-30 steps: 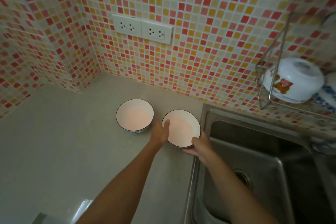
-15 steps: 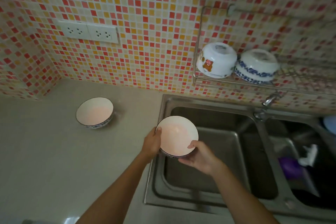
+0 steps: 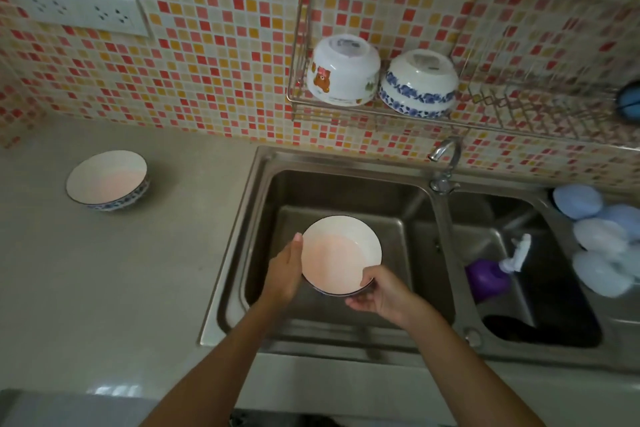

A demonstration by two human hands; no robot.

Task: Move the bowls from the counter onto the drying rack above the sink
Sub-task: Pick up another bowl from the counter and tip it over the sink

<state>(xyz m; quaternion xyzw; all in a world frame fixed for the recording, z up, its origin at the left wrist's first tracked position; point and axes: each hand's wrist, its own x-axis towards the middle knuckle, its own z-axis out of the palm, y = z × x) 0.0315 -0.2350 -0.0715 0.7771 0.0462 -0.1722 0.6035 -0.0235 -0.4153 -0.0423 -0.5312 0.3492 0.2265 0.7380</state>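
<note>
Two upturned bowls on drying rack, upper centre; one white bowl mid-frame above sink, left hand and right hand fingers grasping its rim; one blue-patterned bowl remaining on surface, left.

Two bare forearms come up from the lower edge of the view, and no sleeve or cuff shows on either. The left hand and the right hand are both uncovered: no glove, and no ring, watch, bracelet or band on the parts that show (the wrists are plainly visible). The left thumbnail is short and unpainted. The dim light hides finer detail.
</note>
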